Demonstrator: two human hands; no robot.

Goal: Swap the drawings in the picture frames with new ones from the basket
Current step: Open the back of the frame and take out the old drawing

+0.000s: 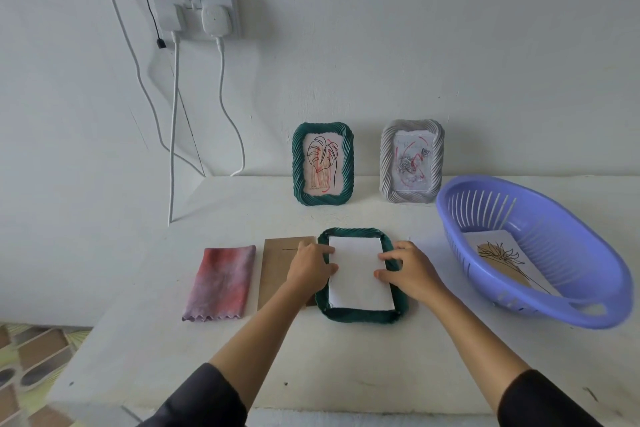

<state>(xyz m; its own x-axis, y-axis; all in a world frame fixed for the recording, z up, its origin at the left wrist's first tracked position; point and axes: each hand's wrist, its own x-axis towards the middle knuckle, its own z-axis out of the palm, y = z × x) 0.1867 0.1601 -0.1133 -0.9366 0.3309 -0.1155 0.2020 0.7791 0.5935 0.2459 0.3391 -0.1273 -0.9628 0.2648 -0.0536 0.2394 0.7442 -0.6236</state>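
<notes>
A dark green picture frame [360,315] lies face down on the white table, with a white sheet of paper [356,279] in its opening. My left hand [310,269] rests on the frame's left edge, thumb and fingertips touching the sheet's left side. My right hand [407,270] rests on the frame's right edge, fingertips pressing the sheet's right side. A brown backing board [277,262] lies to the left of the frame. A purple basket [540,312] at the right holds a drawing of a plant [502,260].
Two frames stand against the wall: a green one [322,164] with a leaf drawing and a grey one [412,162] with a rose drawing. A folded pink-purple cloth [221,282] lies at the left. Chargers and cables [221,87] hang from a wall socket.
</notes>
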